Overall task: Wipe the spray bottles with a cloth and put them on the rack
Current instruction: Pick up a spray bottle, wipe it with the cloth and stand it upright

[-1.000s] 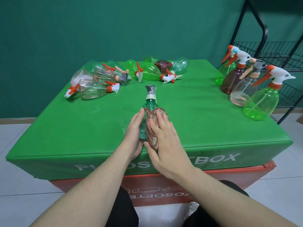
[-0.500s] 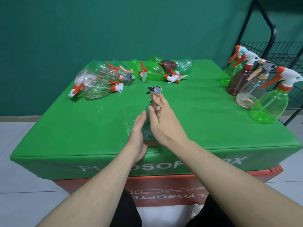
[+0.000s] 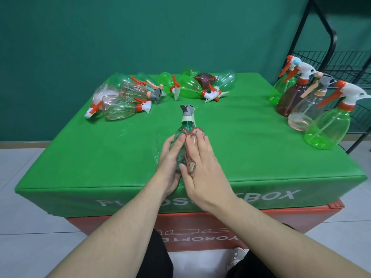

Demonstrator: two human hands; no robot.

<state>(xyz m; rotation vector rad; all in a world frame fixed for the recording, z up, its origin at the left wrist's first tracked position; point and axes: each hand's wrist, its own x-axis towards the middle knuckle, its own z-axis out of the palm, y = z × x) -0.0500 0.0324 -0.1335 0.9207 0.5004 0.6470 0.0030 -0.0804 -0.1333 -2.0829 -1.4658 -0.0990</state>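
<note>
Down from the nozzle, the right hand (image 3: 202,169) now presses a brownish cloth (image 3: 191,155) on the teal translucent plastic spray bottle (image 3: 185,127), gripped by the left hand (image 3: 170,159).

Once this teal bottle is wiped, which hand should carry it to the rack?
Probably the left hand: it already grips the teal bottle, while the right hand presses the cloth. The rack stands far right, though.
</note>
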